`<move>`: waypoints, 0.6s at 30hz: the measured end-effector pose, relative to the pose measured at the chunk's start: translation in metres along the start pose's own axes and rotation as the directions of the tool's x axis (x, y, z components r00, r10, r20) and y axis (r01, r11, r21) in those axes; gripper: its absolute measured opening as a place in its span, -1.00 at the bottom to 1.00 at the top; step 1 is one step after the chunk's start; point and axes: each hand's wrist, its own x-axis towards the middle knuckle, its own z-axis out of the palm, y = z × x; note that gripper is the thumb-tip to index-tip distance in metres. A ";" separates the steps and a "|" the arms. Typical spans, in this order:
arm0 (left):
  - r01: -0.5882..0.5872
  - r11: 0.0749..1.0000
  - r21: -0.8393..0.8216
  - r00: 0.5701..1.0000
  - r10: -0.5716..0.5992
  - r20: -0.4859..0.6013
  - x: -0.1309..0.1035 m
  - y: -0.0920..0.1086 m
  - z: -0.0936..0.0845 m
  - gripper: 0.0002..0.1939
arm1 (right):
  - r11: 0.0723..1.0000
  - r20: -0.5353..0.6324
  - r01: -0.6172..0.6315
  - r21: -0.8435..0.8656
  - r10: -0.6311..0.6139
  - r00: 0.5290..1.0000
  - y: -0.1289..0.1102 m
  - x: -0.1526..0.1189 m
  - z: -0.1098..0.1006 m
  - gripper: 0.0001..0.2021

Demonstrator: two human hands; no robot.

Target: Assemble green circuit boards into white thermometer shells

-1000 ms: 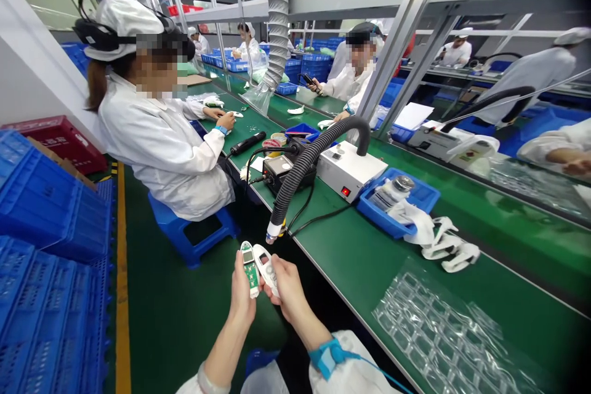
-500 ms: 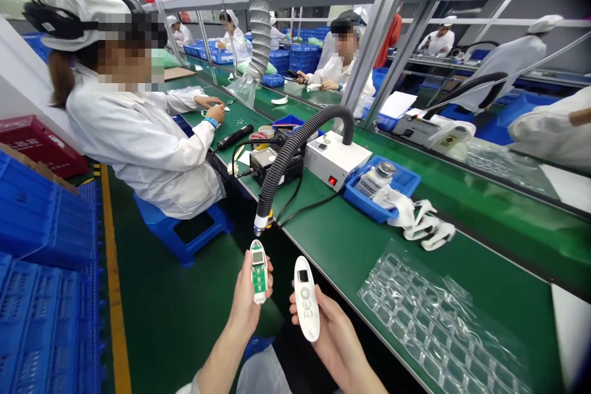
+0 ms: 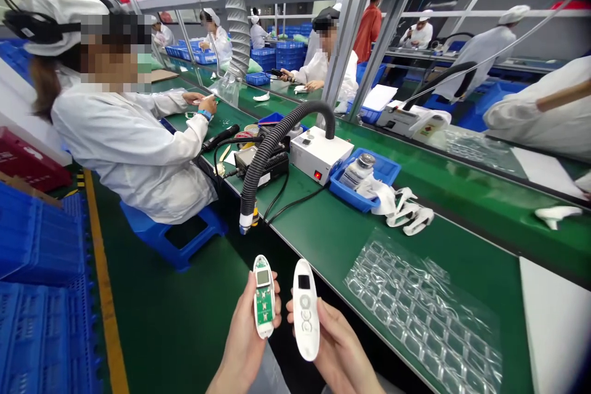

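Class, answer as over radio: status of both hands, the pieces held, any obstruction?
Left hand: gripping white shell, green circuit board exposed. Right hand: holding white button cover, apart from shell. Black corrugated hose hangs beyond, touching neither.

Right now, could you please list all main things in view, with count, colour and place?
Board half: one, green and white, in left hand
Button cover: one, white, in right hand
Near bench: one, green, centre to lower right
Moulded plastic: count unclear, transparent, on near bench
Machine box: one, white, mid bench
Ribbed hose: one, dark, arching from machine box
Filled tray: one, blue, beside machine box
Straps: count unclear, white, at filled tray
Ceiling duct: one, whitish, top centre
Co-workers: several, mostly in white, left and background
Stool: one, blue, under nearest co-worker
Crates: many, blue, left and background
Flat sheet: one, white, lower right
Left hand: one, bare, lower centre
Right hand: one, bare, lower centre
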 end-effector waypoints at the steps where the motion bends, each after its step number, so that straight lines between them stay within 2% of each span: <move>1: 0.008 1.000 0.000 1.000 -0.008 0.003 -0.001 0.000 0.002 -0.59 | 1.000 0.010 0.002 -0.009 -0.002 1.000 0.000 -0.001 0.000 -0.63; 4: 0.016 1.000 0.017 1.000 -0.016 0.000 -0.004 -0.003 0.005 -0.58 | 1.000 0.015 0.011 -0.015 -0.011 1.000 -0.001 -0.002 0.000 -0.64; 6: -0.019 0.997 0.078 1.000 0.020 -0.020 -0.005 -0.007 0.004 -0.57 | 1.000 0.018 0.019 -0.015 -0.019 1.000 -0.002 -0.001 0.001 -0.63; 8: -0.070 0.973 0.218 0.997 0.074 -0.013 -0.004 -0.013 0.001 -0.56 | 0.999 0.025 0.039 -0.008 -0.038 0.999 -0.001 0.001 0.003 -0.63; 11: -0.132 0.877 0.462 0.991 0.113 0.069 -0.001 -0.023 0.000 -0.54 | 0.996 0.024 0.085 0.009 -0.085 0.996 0.004 0.003 0.006 -0.63; 13: -0.164 0.823 0.544 0.986 0.134 0.095 0.000 -0.030 0.003 -0.59 | 0.992 0.007 0.125 -0.018 -0.125 0.992 0.008 0.003 0.005 -0.63; 16: -0.212 0.790 0.575 0.976 0.200 0.085 0.001 -0.036 0.014 -0.59 | 0.959 -0.020 0.200 -0.200 -0.208 0.978 -0.002 0.000 -0.001 -0.60; 18: -0.224 0.782 0.582 0.974 0.208 0.094 0.002 -0.037 0.023 -0.58 | 0.855 -0.018 0.236 -0.462 -0.276 0.961 -0.029 -0.001 -0.010 -0.60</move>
